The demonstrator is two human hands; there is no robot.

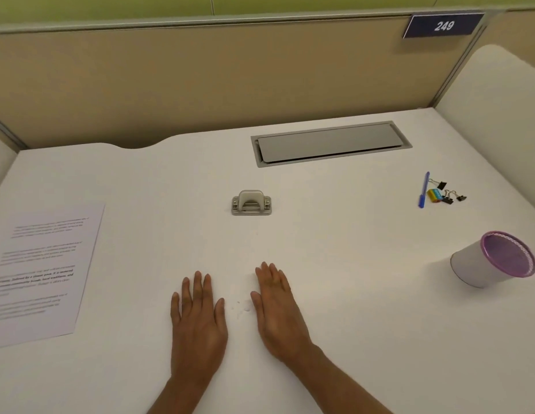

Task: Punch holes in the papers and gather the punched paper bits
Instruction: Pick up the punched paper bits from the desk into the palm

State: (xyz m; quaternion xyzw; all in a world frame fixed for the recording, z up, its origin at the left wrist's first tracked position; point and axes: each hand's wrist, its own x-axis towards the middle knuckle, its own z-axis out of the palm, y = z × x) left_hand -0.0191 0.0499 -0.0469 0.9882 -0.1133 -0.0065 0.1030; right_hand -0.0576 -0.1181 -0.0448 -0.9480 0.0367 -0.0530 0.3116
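From my seat I make out the paper bits (pixel 243 307) as a small, faint white scatter on the white desk (pixel 335 240), hard to count against the surface. They lie in the gap between my two hands, near the front edge. The left hand (pixel 197 321) lies palm down just left of them, fingers straight and slightly spread, holding nothing. The right hand (pixel 279 312) sits just right of them, fingers straight and pressed together, and it grips nothing either. Whether either hand actually touches a bit, I cannot tell. Farther back, in line with the gap, the grey hole punch (pixel 251 202) stands alone, well apart from both hands. Off to the left the papers (pixel 42 270) lie flat with printed text face up; I see a top sheet, and how many lie under it I cannot say. On the right side stands a white cup (pixel 481 264) with a purple rim, its mouth turned toward me — leaning or only bent by the lens, I cannot tell. Behind it, toward the far right, a blue pen (pixel 423 189) lies beside a few black binder clips (pixel 448 198) and a small yellow-and-blue item (pixel 434 195). At the back a grey cable hatch (pixel 329 143) is set into the desk, and the beige partition (pixel 200 79) beyond it carries a dark plate (pixel 444 26) reading 249.
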